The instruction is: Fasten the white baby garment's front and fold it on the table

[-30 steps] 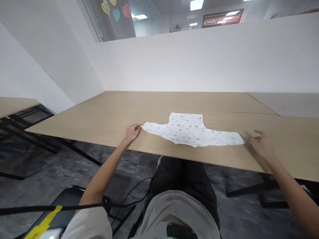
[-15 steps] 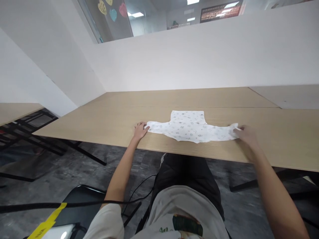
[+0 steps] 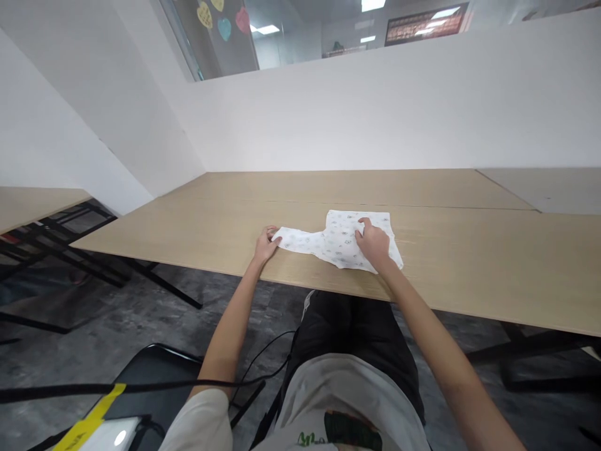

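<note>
A small white shirt (image 3: 339, 241) with a fine grey print lies flat on the table. Its left sleeve (image 3: 299, 240) stretches out to the side, and its right sleeve is folded inward over the body, partly hidden under my hand. At the left cuff, my left hand (image 3: 266, 243) pinches the edge between thumb and fingers. My right hand (image 3: 374, 243) rests over the right half of the shirt's body, index finger and thumb apart, the other fingers curled underneath and mostly hidden.
The light wood table (image 3: 225, 219) reaches back to a white wall (image 3: 338, 119). A black chair (image 3: 154, 369) stands at the lower left, holding a silver device (image 3: 113, 435). A black cable with a yellow tag (image 3: 94, 419) crosses there. Another table (image 3: 37, 203) is at far left.
My right hand has moved left from the outstretched right cuff onto the shirt's body, folding that sleeve inward. My left hand has stayed at the left cuff.
</note>
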Action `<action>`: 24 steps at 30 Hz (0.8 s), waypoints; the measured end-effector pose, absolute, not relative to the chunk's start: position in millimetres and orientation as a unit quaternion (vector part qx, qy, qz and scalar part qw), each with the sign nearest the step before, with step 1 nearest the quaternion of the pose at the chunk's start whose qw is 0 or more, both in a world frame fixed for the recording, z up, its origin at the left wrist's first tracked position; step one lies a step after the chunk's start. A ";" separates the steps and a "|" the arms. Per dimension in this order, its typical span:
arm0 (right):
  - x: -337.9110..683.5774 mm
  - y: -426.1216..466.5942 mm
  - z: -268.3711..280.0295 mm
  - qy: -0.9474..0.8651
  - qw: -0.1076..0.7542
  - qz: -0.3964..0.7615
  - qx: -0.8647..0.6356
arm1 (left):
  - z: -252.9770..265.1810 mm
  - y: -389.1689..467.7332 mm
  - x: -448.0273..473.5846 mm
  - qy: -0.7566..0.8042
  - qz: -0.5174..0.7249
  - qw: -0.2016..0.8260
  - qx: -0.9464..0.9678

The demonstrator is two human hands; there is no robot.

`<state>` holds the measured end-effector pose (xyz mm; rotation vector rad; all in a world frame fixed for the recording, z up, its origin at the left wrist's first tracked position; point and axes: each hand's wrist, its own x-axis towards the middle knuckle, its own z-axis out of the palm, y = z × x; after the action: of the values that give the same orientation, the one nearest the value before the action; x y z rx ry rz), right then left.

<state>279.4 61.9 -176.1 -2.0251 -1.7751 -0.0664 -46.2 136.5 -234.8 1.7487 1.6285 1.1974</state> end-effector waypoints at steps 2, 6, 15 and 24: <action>269.5 60.3 -182.7 -0.656 0.200 -0.034 -0.727 | -235.0 136.9 -46.5 0.597 0.431 0.227 0.637; 261.8 57.2 -192.1 -0.679 0.168 -0.042 -0.713 | -239.4 141.0 -48.7 0.601 0.428 0.218 0.639; 242.9 8.1 -208.0 -0.727 0.280 0.039 -0.625 | -243.1 145.0 -49.9 0.583 0.431 0.233 0.648; 247.0 -145.2 -182.7 -0.614 0.558 0.218 -0.513 | -236.1 145.7 -41.8 0.595 0.449 0.244 0.621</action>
<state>247.0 -145.2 -182.7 -1.2110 -1.4488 0.5142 -41.8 145.7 -236.1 1.6952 1.6243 1.2256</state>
